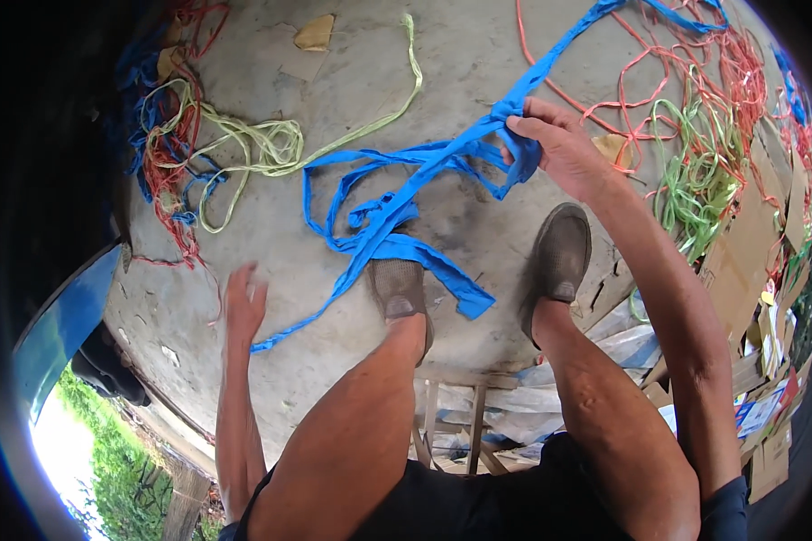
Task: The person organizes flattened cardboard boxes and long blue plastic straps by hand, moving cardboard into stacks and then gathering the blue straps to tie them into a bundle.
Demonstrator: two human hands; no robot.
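A long blue fabric-like strip (413, 179) runs diagonally over the concrete floor, with loose loops and a flat end lying across my left shoe (397, 280). My right hand (561, 145) pinches the strip at a knot-like bunch between thumb and fingers, and a fold of it hangs below the fingertips. From there the strip carries on up past the top edge of the view. My left hand (245, 297), a little blurred, is held away from the strip's thin lower end with nothing in it and its fingers apart.
Tangled red twine (737, 67) and green twine (697, 182) lie at the right beside flattened cardboard (737, 250). Pale green twine (271, 145) and a red-and-blue tangle (166, 162) lie at the left. A wooden stool (477, 419) shows between my legs; my right shoe (565, 247) rests on the floor.
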